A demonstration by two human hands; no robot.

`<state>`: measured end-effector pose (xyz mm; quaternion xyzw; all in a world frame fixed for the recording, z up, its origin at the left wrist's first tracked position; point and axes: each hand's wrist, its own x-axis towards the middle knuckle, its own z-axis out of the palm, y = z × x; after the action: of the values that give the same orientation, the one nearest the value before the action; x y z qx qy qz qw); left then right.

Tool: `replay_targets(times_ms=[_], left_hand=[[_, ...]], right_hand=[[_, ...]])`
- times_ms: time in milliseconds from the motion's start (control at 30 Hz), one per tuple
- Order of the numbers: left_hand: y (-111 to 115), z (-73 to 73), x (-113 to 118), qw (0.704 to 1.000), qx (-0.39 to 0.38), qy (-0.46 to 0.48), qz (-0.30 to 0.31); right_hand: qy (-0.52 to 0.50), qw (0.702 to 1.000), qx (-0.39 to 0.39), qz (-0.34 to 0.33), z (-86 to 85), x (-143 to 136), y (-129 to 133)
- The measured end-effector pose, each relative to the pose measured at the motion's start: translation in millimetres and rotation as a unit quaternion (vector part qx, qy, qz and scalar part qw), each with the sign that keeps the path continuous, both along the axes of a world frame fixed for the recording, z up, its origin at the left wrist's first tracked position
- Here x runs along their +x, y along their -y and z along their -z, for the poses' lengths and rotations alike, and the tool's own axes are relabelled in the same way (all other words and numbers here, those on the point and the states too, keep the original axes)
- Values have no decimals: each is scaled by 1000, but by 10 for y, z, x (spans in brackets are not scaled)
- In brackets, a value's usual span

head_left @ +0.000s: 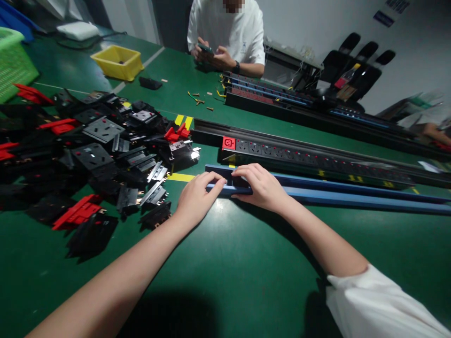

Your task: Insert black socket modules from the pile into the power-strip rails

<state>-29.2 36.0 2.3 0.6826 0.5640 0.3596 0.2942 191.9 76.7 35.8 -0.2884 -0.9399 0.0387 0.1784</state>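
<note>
A long blue metal channel (352, 196) lies across the green table in front of me, its open side up. My left hand (199, 195) is closed at the channel's left end, thumb and forefinger bent over the near wall. Just right of it, my right hand (260, 188) curls over the channel, its fingers around a dark piece (241, 182) that looks like a black socket module sitting between the walls. The fingers partly cover that piece. Behind the channel lies a black power strip (282, 152) with a red socket at its left end.
Loose black and red socket modules (102, 129) are heaped on the left. A yellow bin (118, 63) and a green basket (16, 61) stand behind them. More long strips (282, 101) lie further back. Across the table, a person in a white shirt (227, 33) holds a phone.
</note>
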Motion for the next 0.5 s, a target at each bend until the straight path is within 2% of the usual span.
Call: replay_targets(times_ms=[167,367,500], left_hand=[[6,-6,8,1000,-3,3,-14],[19,-2,2,1000,-10,1,-18],[13,-4,26,998,-23,43,-30]], right_hand=[[15,1000,-6,-1,-10,-13,4],[33,999,-29,12,-135,-6,-36],[12,998,-60,-6,-165,12,-71]])
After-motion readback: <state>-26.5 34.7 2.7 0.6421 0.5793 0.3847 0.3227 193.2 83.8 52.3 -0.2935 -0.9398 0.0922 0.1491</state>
